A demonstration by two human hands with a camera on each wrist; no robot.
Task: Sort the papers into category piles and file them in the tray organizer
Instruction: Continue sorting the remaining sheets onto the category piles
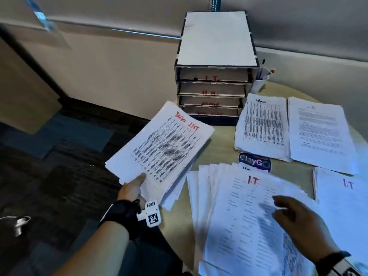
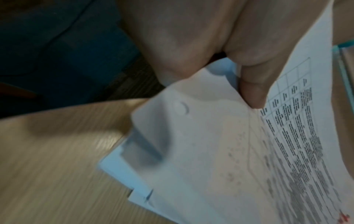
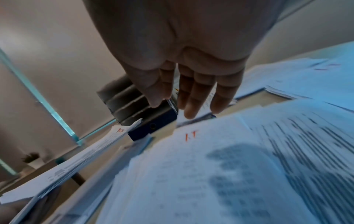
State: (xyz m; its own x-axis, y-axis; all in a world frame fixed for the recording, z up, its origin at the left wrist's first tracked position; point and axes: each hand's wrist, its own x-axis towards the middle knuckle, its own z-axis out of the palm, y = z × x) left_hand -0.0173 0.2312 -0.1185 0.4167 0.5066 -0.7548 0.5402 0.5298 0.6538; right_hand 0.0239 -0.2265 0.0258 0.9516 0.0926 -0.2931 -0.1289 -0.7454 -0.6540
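My left hand (image 1: 135, 186) grips a stack of table-printed sheets (image 1: 161, 144) headed in red "Task List", held up over the table's left edge; the thumb (image 2: 252, 91) presses on top of the stack (image 2: 220, 151). My right hand (image 1: 294, 218) hovers with straight, relaxed fingers (image 3: 191, 97) above a fanned pile marked "I.T" (image 1: 249, 216), holding nothing. The tray organizer (image 1: 213, 90) stands at the back with shelves labelled I.T., H.R., ADMIN and a bottom one; in the right wrist view the organizer (image 3: 130, 103) lies beyond my fingers.
An "Admin" pile (image 1: 260, 126) and a text-page pile (image 1: 320, 134) lie right of the organizer. Another "I.T" pile (image 1: 346, 206) sits at far right. A white pen cup (image 1: 258, 80) stands behind. A round blue sticker (image 1: 254, 161) shows on the wooden table (image 1: 219, 148).
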